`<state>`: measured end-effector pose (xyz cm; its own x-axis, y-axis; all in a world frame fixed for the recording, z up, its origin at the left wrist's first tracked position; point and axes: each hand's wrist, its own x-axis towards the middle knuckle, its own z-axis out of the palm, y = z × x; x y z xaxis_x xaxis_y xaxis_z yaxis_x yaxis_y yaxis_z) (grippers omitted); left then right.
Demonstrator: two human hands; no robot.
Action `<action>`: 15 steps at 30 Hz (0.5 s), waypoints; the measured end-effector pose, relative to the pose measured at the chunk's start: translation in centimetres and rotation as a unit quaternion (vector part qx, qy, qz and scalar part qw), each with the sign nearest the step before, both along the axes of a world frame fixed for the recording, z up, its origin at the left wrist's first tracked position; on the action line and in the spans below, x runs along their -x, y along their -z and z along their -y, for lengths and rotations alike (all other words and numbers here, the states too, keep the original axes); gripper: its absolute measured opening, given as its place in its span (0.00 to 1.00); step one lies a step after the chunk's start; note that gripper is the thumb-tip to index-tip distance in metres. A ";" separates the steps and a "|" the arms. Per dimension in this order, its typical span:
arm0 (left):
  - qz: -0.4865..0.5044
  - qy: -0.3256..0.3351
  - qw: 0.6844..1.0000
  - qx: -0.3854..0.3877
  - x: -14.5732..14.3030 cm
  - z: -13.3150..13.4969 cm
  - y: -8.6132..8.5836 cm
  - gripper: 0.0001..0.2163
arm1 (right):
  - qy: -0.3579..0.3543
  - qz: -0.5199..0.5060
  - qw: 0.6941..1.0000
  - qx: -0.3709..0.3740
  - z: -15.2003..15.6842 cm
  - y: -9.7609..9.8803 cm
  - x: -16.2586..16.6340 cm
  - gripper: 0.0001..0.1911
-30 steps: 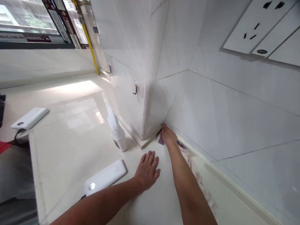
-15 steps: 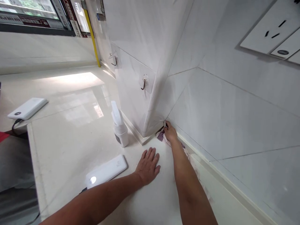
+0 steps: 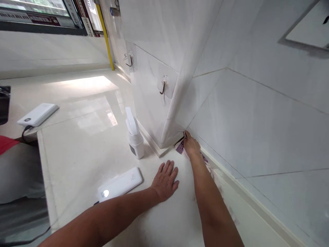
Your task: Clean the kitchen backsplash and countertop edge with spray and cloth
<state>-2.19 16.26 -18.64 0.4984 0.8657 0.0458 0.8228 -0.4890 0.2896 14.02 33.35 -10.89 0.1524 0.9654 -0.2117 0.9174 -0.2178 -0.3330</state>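
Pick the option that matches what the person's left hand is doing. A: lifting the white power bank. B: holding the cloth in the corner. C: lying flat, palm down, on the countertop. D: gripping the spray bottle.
C: the left hand lies spread flat on the countertop, apart from the spray bottle and the power bank; the right hand presses the cloth into the corner.

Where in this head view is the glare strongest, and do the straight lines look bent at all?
In the head view, window light glares brightest on the glossy countertop, far left; the power bank near the left hand shows a small bright spot; tile joints splay toward the edges, wide-angle distortion; the right hand and cloth sit in soft corner shadow.
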 end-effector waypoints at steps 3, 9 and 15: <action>-0.002 -0.003 1.000 0.001 -0.1 0.0 -0.3 0.27 | -0.026 0.000 1.000 -0.001 0.2 -0.7 -0.7 0.31; -0.010 -0.004 1.000 0.004 -0.1 -0.1 -0.3 0.27 | -0.058 0.009 0.998 -0.006 2.4 0.0 0.0 0.29; -0.010 -0.001 1.000 0.001 0.1 -0.1 -0.2 0.28 | -0.018 0.072 0.997 0.017 1.9 0.3 1.2 0.32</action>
